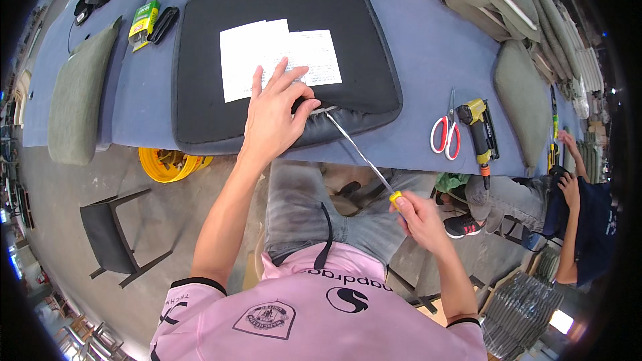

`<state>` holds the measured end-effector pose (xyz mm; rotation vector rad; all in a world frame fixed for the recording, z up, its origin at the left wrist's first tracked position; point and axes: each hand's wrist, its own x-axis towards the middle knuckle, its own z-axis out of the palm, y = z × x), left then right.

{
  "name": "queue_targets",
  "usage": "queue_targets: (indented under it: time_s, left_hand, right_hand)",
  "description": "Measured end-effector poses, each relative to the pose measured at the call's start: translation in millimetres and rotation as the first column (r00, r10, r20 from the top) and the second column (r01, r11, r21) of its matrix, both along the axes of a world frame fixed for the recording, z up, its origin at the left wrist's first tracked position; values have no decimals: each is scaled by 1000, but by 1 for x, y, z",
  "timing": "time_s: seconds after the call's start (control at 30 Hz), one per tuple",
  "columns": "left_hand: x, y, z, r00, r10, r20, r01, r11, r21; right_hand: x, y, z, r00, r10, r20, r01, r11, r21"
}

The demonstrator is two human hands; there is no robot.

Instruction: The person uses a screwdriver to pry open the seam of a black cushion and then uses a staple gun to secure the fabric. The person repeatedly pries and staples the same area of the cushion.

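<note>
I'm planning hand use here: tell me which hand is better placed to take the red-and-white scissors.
Right, probably: the right hand is nearer the scissors, though it would first have to release the yellow-handled tool. The left hand is farther away, near the edge of the black seat.

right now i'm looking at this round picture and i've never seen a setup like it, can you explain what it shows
There's no machine, just a person's two bare hands. A fisheye camera worn on the head looks down, so straight edges bend. The right hand holds a yellow-handled tool, its long shaft reaching the near edge of a black cushion. The left hand is over that cushion and some white papers. The blue table also bears scissors and grey-green pads.
</note>
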<state>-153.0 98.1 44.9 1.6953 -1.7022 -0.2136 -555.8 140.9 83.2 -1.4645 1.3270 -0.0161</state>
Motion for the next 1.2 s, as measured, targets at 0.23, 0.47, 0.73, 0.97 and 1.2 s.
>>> queue_targets:
  time_s: [0.23,0.47,0.73,0.97,1.2]
  left_hand:
    - [2,-1,-1,1000,1,-28,-1,1000,20]
    - [4,0,0,998,-15,-59,17,999,35]
    - [5,1,1,999,-22,-34,23,999,44]
    - [4,2,4,998,-24,-49,26,999,47]
    - [6,0,1,995,-49,-85,53,997,54]
  right_hand:
    - [10,21,-121,483,-728,487,-325,368,871]
    - [5,26,-113,961,-35,274,196,787,-585]
    - [16,17,-10,996,-2,-87,-56,755,-653]
    - [34,24,30,986,10,-164,-119,729,-674]
    - [13,8,-41,894,-296,337,78,842,534]
